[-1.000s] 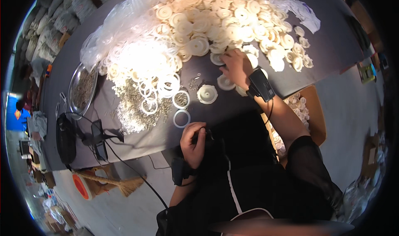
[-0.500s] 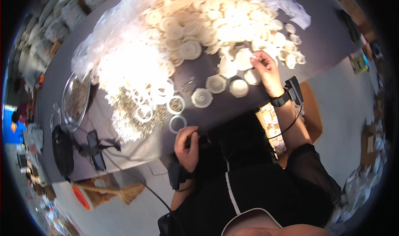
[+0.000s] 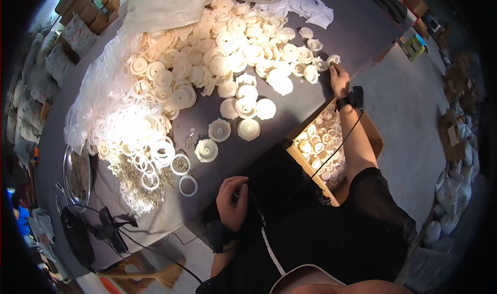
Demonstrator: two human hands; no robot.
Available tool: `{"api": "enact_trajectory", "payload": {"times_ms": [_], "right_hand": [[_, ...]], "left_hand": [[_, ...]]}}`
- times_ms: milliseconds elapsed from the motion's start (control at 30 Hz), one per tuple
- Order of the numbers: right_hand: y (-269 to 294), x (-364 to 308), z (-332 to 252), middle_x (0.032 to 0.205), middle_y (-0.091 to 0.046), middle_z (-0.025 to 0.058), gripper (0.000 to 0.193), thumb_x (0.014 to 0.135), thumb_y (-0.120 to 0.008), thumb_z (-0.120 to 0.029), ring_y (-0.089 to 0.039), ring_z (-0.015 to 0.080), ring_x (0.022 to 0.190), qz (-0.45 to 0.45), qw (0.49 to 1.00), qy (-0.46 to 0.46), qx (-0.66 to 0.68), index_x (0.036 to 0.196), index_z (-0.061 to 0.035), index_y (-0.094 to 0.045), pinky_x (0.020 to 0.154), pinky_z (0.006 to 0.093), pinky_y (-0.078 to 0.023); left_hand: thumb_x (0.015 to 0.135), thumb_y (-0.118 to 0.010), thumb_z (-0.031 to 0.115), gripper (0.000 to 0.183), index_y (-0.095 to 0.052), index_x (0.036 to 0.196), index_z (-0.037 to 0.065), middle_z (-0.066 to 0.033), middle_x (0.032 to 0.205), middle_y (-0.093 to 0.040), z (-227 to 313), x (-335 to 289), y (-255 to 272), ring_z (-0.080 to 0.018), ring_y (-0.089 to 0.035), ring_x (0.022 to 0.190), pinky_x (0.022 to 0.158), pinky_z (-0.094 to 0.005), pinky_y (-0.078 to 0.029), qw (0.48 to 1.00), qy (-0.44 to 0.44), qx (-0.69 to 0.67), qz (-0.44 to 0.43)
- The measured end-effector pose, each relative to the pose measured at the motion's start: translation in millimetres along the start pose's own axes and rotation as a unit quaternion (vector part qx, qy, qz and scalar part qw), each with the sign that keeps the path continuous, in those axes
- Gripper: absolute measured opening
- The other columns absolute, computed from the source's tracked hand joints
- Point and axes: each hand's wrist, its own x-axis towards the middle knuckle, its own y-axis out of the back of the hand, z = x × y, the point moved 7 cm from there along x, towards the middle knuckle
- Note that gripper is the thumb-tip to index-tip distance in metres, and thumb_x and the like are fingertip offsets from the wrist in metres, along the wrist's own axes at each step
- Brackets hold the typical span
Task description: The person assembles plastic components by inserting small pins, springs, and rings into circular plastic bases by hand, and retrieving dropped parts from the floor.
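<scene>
My right hand [image 3: 339,82] reaches to the far right edge of the table, its fingertips closed on a small cream plastic cap [image 3: 334,60] at the end of a loose row of similar caps [image 3: 310,74]. My left hand [image 3: 232,203] rests by the near table edge with fingers loosely bent, thumb apart, nothing seen in it. Closest to it lies a white plastic ring [image 3: 188,186], beside another ring [image 3: 180,164] with small metal bits inside. Between the hands stand several round cream caps, among them a flanged cap [image 3: 206,150] and a domed one [image 3: 248,129].
A big heap of cream caps [image 3: 207,50] covers the far table, with white rings [image 3: 129,123] and small metal pieces [image 3: 137,193] at left. A metal tray [image 3: 77,177] stands beyond them. Below my right arm is a cardboard box [image 3: 297,157] filled with caps. A cable [image 3: 331,154] runs along that arm.
My right hand has left the white cap near the middle group and moved right to the cap at the table edge. My left hand stays near the table edge. The view has shifted.
</scene>
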Motion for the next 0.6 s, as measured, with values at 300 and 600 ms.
{"api": "enact_trajectory", "payload": {"times_ms": [300,600], "right_hand": [[2.5,18.9,-35.3,0.116,-0.054,0.0178,0.032,0.078,-0.058,-0.011,-0.054,0.0358,0.101,0.075,0.965,0.201,-0.154,0.11,-0.0061,-0.058,0.085,0.0395,-0.044],[-34.8,-177.2,-236.6,0.095,-0.061,0.0089,0.023,0.077,-0.06,-0.003,-0.059,0.0241,0.085,-0.274,0.869,0.376,0.167,0.1,-0.0051,-0.062,0.076,0.0318,-0.046]], "left_hand": [[0.083,-0.055,-0.001,0.015,-0.059,0.097,-0.001,-0.0097,0.094,-0.057,-4.8,-2.5,3.4,-0.0145,-0.055,0.075,0.069,-0.0238,-0.044,1.0,0.008,0.003,0.021],[0.078,-0.061,0.0,0.021,-0.06,0.099,0.002,-0.0111,0.095,-0.054,-13.6,-23.8,63.0,-0.0214,-0.054,0.082,0.071,-0.0294,-0.044,0.958,-0.024,0.187,0.216]]}}
